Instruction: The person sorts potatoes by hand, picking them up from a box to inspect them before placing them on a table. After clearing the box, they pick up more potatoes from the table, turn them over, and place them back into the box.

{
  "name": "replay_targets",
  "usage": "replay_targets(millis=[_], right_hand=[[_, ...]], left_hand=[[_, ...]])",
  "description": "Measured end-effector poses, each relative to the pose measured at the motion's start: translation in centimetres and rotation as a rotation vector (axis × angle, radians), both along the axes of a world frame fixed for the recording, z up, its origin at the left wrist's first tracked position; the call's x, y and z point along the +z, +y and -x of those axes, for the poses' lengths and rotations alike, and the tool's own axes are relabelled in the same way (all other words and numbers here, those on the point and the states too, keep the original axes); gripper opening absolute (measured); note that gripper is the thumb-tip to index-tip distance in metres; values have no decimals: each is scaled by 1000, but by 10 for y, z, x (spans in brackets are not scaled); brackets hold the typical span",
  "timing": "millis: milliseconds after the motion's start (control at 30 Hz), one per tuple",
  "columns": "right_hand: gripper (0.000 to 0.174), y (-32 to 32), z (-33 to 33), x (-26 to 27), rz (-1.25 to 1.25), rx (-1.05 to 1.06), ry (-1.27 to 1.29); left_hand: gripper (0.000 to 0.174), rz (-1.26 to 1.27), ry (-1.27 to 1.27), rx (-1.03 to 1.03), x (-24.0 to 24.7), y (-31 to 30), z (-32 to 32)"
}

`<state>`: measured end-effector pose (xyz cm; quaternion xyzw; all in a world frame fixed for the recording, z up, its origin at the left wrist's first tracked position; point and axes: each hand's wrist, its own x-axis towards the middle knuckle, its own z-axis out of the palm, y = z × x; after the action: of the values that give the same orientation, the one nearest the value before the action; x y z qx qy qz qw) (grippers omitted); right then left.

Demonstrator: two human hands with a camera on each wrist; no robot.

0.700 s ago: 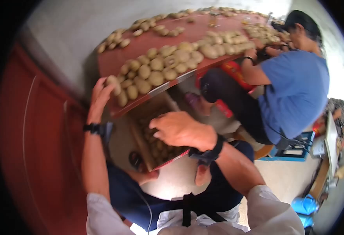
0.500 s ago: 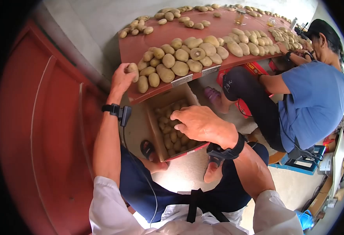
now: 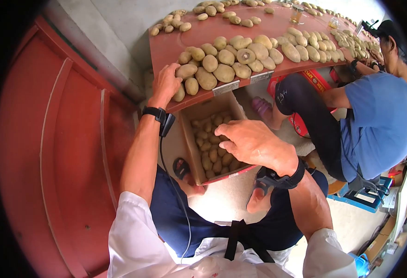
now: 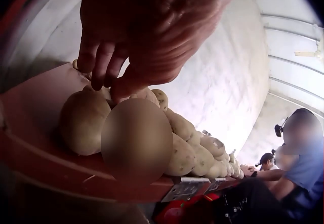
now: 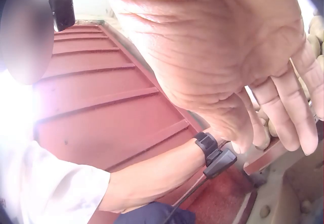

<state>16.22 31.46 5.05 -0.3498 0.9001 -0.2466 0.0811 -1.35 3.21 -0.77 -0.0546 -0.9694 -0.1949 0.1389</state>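
Left hand (image 3: 166,84) touches a potato (image 3: 186,71), grip unclear; empty right hand (image 3: 257,142) hangs loose above a box (image 3: 211,107) likely placed for reach.

Potatoes (image 3: 206,79) look matt, the box (image 3: 208,109) cardboard.

"APPLE" on the red box (image 3: 315,82) under the table (image 3: 277,24), edge labels (image 3: 225,88) illegible.

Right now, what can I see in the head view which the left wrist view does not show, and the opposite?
Only the head view shows the right hand, the glass and the purple shoe. Only the left wrist view shows the pale ceiling. Both share the left hand, potatoes, red table and person in blue.
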Motion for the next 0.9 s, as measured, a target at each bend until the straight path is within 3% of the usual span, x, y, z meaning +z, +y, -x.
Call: replay_targets(millis=[300, 433, 533, 633, 733, 900], right_hand=[[27, 11, 10, 2, -7, -11, 23], [29, 21, 21, -6, 49, -3, 34], [30, 20, 27, -18, -3, -40, 29], [32, 12, 31, -34, -70, -39, -50], [31, -5, 35, -50, -339, -69, -218], [32, -15, 43, -119, -393, 36, -255]], left_hand=[[47, 3, 68, -18, -20, -18, 7], [48, -115, 41, 33, 10, -11, -10], [47, -202, 80, -58, 31, -3, -25], [53, -388, -129, -38, 74, 23, -68], [52, -634, -176, -149, 80, 29, -92], [43, -989, -236, -246, 63, 23, -113]])
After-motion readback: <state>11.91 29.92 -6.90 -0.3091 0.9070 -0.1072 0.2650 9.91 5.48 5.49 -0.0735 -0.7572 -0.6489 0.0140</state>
